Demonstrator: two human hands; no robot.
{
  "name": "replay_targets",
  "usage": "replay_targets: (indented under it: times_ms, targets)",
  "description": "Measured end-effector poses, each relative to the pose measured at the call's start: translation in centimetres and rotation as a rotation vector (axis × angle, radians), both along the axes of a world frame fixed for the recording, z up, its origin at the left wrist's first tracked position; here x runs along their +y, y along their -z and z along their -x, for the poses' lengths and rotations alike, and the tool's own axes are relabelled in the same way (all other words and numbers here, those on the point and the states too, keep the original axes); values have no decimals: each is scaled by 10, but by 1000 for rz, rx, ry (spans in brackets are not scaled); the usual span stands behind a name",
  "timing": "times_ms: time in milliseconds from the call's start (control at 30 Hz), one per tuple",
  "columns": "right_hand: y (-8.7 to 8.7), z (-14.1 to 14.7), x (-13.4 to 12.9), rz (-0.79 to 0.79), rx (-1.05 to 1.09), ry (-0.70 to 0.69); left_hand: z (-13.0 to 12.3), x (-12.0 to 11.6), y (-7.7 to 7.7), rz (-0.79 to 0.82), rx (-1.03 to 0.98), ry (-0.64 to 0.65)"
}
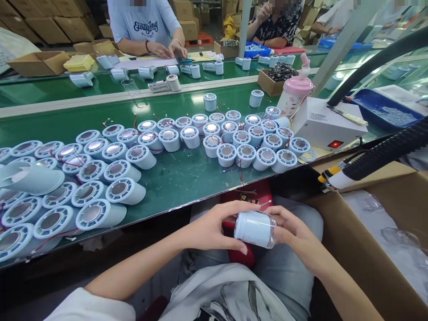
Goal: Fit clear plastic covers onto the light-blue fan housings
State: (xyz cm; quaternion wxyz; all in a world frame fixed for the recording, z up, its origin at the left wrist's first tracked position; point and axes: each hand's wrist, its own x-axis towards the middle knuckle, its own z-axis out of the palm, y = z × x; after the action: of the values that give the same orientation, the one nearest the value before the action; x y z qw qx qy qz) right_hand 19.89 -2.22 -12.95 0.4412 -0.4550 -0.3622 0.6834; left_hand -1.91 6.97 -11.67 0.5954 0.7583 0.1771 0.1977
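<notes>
A light blue cylinder in a clear plastic sleeve lies on its side between my hands, above my lap. My left hand curves around its left end, thumb below and fingers above. At its right end, my right hand grips the clear plastic with thumb and fingers. Beyond them, many similar light blue cylinders with silver discs and thin red wires stand on the green bench, in a large group at the left and a smaller one at the right.
An open cardboard box with clear plastic pieces is at my right. Above it are a black ribbed hose and a white box with a red light. A pink-lidded cup stands nearby. People work across the bench.
</notes>
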Motion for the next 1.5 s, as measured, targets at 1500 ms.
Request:
replay_targets:
  times_ms: [1500]
  targets:
    - [14, -1, -15, -732, -598, -32, 1, -8, -12, 435, 128, -15]
